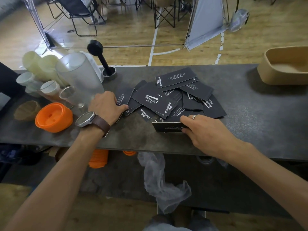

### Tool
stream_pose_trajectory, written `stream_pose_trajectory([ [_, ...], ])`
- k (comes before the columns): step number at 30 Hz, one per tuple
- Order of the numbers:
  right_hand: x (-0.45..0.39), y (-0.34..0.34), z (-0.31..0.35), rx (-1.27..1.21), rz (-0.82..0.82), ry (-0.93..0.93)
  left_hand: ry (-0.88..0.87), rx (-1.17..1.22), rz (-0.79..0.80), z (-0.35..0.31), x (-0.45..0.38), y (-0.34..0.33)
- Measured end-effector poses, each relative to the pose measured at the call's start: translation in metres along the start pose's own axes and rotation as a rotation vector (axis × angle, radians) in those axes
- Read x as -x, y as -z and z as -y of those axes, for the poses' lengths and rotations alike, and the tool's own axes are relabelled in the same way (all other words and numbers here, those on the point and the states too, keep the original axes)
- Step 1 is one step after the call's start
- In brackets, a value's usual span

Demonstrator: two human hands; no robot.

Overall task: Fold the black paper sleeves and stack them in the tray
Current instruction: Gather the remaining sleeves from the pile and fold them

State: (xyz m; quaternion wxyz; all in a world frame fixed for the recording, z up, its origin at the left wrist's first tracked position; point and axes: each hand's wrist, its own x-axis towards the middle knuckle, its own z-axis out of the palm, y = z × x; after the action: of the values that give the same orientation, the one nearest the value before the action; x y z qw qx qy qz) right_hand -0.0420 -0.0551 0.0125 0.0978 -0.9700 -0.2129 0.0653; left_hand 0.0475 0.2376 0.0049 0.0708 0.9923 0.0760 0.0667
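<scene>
Several black paper sleeves (173,94) with white print lie in a loose heap in the middle of the dark grey table (250,117). My left hand (106,105), with a watch on its wrist, grips a sleeve (124,99) at the heap's left edge. My right hand (205,129), a ring on one finger, pinches a sleeve (168,127) at the heap's near side, between thumb and fingers. The tan tray (281,75) stands at the far right of the table, with no sleeves visible in it.
On the left stand a frosted pitcher (78,75), stacked plastic cups (41,67), an orange collapsible cup (53,117) and a black tamper in a steel cup (106,64). A lower shelf holds crumpled plastic (160,180). Folding chairs stand on the wooden floor beyond.
</scene>
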Motion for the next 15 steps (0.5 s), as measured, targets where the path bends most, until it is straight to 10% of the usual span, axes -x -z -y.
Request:
stream_pose_trajectory([
  [15, -0.002, -0.001, -0.002, -0.020, 0.014, -0.002, -0.071, -0.026, 0.182, -0.013, 0.061, 0.035],
])
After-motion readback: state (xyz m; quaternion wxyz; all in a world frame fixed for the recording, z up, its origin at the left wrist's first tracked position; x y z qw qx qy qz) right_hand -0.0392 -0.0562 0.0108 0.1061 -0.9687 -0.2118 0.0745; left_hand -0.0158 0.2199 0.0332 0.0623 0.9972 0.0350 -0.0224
